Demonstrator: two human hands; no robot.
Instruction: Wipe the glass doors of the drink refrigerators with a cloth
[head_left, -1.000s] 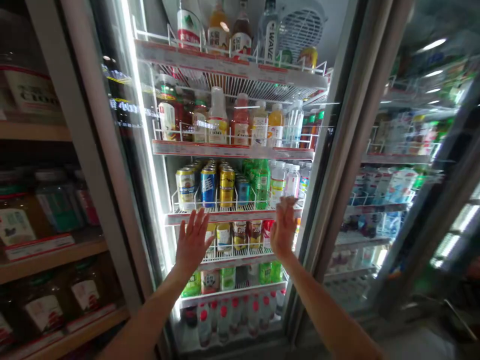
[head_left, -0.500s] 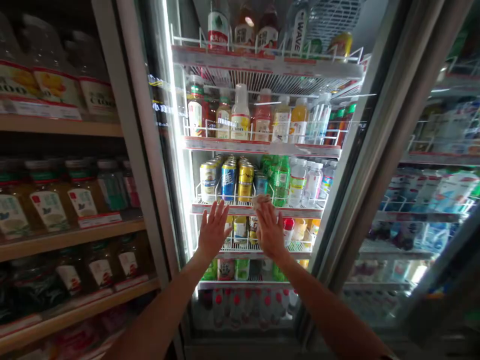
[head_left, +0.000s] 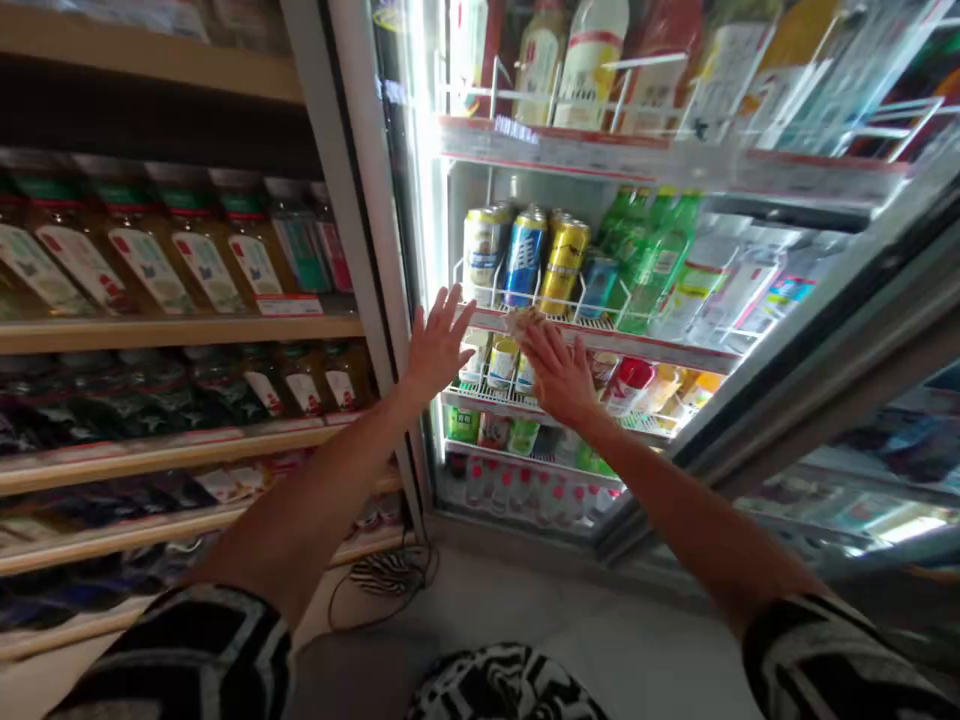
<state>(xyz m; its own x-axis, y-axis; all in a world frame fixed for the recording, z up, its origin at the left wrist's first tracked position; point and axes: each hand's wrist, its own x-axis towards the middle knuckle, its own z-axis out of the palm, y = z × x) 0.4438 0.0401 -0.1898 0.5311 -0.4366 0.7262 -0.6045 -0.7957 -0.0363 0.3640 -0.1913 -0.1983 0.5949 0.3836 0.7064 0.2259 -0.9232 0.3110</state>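
Observation:
My left hand (head_left: pixel 436 350) has its fingers spread, palm toward the glass front of a lit drinks fridge, near the door's left edge. Under the fingers of my right hand (head_left: pixel 559 370) is a pale crumpled cloth (head_left: pixel 525 320), held flat toward the glass at the height of a shelf edge. Whether each palm touches the glass is hard to see. Behind the glass, a blue can (head_left: pixel 525 258) and a gold can (head_left: pixel 564 265) stand just above the cloth, with green bottles (head_left: pixel 664 265) to their right.
Wooden shelves (head_left: pixel 180 333) of bottled drinks run along the left. A metal door frame (head_left: pixel 720 440) slants at the right, beside another fridge section. Below, a coiled cable (head_left: pixel 386 572) lies on the floor (head_left: pixel 502 590) near the fridge base.
My view has tilted down, bringing the floor and my patterned sleeves into sight. The left hand now appears nearer the door's left edge; the cloth stays under my right fingers.

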